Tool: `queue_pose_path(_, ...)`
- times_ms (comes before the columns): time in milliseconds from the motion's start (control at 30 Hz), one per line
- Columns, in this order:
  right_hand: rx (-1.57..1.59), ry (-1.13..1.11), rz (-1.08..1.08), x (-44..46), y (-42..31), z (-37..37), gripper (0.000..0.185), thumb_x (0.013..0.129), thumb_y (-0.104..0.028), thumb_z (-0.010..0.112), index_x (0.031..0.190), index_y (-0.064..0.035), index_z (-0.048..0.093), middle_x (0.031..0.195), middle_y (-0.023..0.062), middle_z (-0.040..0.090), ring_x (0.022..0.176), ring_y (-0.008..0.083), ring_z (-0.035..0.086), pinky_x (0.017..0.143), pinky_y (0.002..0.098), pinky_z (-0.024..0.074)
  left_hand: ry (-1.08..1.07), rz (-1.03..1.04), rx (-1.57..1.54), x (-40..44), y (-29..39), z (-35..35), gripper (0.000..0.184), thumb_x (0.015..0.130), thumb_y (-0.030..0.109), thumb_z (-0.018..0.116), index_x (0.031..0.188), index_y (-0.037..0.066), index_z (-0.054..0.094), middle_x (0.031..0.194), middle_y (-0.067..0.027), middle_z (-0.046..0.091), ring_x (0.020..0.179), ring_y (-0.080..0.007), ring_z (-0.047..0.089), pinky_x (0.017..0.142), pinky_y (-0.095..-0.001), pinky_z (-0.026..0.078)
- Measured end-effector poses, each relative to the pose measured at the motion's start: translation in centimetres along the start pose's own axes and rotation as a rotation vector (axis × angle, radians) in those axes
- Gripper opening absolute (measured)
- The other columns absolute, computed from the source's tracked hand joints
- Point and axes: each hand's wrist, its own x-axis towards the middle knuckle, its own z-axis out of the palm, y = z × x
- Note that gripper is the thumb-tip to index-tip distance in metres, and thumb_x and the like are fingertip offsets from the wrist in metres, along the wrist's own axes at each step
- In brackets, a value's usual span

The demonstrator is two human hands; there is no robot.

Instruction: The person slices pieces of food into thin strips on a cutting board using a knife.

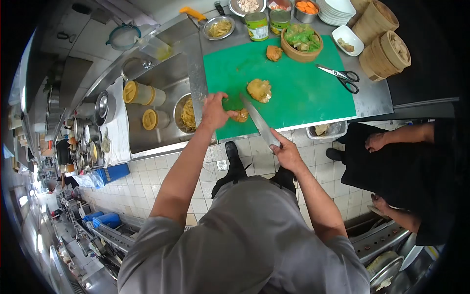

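On the green cutting board (313,93), my right hand (288,154) is closed round the handle of a knife (259,121), its blade pointing up and left. My left hand (215,111) is at the board's left edge, fingers spread, with fingertips touching a small brown food piece (240,115) just left of the blade. A larger yellow-brown piece (259,90) lies above the knife tip. Further back is another brown piece (274,53), beside a bamboo steamer (302,55) holding green leaves (302,38). Black-handled scissors (341,75) lie open at the right.
A sink (164,132) with yellow-lidded containers (137,92) and a bowl of shredded food (188,115) is at left. Cans (257,27), stacked plates (338,11) and bamboo steamers (385,56) line the back. A person in black (387,171) stands at right.
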Motion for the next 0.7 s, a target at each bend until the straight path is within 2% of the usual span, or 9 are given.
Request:
queue_pose_path(67, 0.013, 0.0, -0.002, -0.2, 0.0, 0.0, 0.064, 0.104, -0.003, 0.07, 0.163, -0.0167, 0.052, 0.131, 0.0079, 0.073, 0.097, 0.0112, 0.062, 0.092, 0.0269, 0.0538, -0.069, -0.093, 0.079, 0.2, 0.6, -0.6, 0.081, 0.071, 0.032, 0.1, 0.138, 0.012, 0.059, 0.134, -0.0157, 0.059, 0.133, -0.0384, 0.053, 0.113, -0.0507, 0.044)
queue_pose_path(133, 0.024, 0.002, -0.008, -0.1, 0.7, 0.2, 0.063, 0.104, -0.003, 0.07, 0.163, -0.0168, 0.052, 0.131, 0.008, 0.074, 0.096, 0.011, 0.062, 0.092, 0.0271, 0.0541, -0.074, -0.092, 0.081, 0.4, 0.9, -0.9, 0.083, 0.07, 0.032, 0.101, 0.138, 0.012, 0.058, 0.134, -0.0151, 0.059, 0.133, -0.038, 0.052, 0.113, -0.0505, 0.044)
queue_pose_path(200, 0.044, 0.065, -0.21, 0.1, 1.6, 0.7, 0.063, 0.104, -0.002, 0.069, 0.163, -0.0168, 0.052, 0.129, 0.0089, 0.075, 0.095, 0.012, 0.063, 0.089, 0.0285, 0.0552, -0.079, -0.089, 0.081, 0.5, 1.2, -1.1, 0.084, 0.069, 0.033, 0.101, 0.138, 0.012, 0.057, 0.135, -0.0145, 0.058, 0.134, -0.0377, 0.052, 0.113, -0.0504, 0.044)
queue_pose_path(333, 0.01, 0.045, -0.143, -0.4, -0.3, 0.2, 0.065, 0.103, -0.002, 0.069, 0.163, -0.0181, 0.052, 0.133, 0.0109, 0.075, 0.097, 0.0136, 0.065, 0.091, 0.0289, 0.0554, -0.097, -0.125, 0.075, 0.6, 1.4, -1.4, 0.086, 0.068, 0.034, 0.102, 0.137, 0.012, 0.056, 0.134, -0.0143, 0.059, 0.134, -0.0369, 0.052, 0.113, -0.0497, 0.044)
queue_pose_path(400, 0.001, -0.002, -0.03, -0.5, -2.3, 0.1, 0.062, 0.103, -0.004, 0.067, 0.162, -0.0151, 0.052, 0.15, 0.0231, 0.066, 0.116, 0.0238, 0.072, 0.103, 0.0336, 0.0533, -0.088, -0.124, 0.081, 0.7, 1.5, -1.3, 0.087, 0.068, 0.035, 0.103, 0.137, 0.012, 0.055, 0.134, -0.0142, 0.059, 0.134, -0.0367, 0.052, 0.113, -0.0497, 0.044)
queue_pose_path(533, -0.059, 0.013, -0.084, 2.1, -2.3, 1.9, 0.062, 0.103, -0.004, 0.066, 0.161, -0.0152, 0.052, 0.146, 0.0261, 0.067, 0.117, 0.0284, 0.073, 0.103, 0.0349, 0.0536, -0.09, -0.134, 0.085, 0.4, 1.4, -1.5, 0.089, 0.067, 0.036, 0.103, 0.137, 0.011, 0.054, 0.135, -0.0144, 0.058, 0.135, -0.0364, 0.052, 0.113, -0.049, 0.044)
queue_pose_path(600, -0.114, 0.163, -0.379, 2.5, -0.5, 3.0, 0.063, 0.102, -0.006, 0.07, 0.162, -0.0172, 0.053, 0.129, 0.023, 0.075, 0.093, 0.0246, 0.071, 0.092, 0.0339, 0.0562, -0.082, -0.114, 0.085, 0.8, 1.4, -1.4, 0.089, 0.067, 0.037, 0.103, 0.136, 0.01, 0.054, 0.135, -0.0144, 0.058, 0.135, -0.0362, 0.052, 0.113, -0.0488, 0.044)
queue_pose_path(633, -0.105, 0.104, -0.263, 1.6, -0.6, 2.7, 0.065, 0.1, -0.005, 0.07, 0.162, -0.018, 0.053, 0.123, 0.0232, 0.076, 0.087, 0.0258, 0.07, 0.088, 0.0356, 0.0568, -0.071, -0.118, 0.09, 0.7, 1.3, -1.3, 0.089, 0.067, 0.037, 0.103, 0.136, 0.01, 0.054, 0.135, -0.0145, 0.057, 0.134, -0.0362, 0.052, 0.113, -0.0488, 0.044)
queue_pose_path(700, -0.108, 0.07, -0.182, -1.4, -0.7, 2.1, 0.065, 0.1, -0.004, 0.07, 0.162, -0.0184, 0.053, 0.118, 0.0235, 0.076, 0.084, 0.0258, 0.069, 0.085, 0.0363, 0.0568, -0.07, -0.137, 0.091, 0.0, 1.0, -1.0, 0.089, 0.067, 0.037, 0.103, 0.136, 0.01, 0.054, 0.136, -0.0146, 0.057, 0.134, -0.0361, 0.052, 0.113, -0.0489, 0.044)
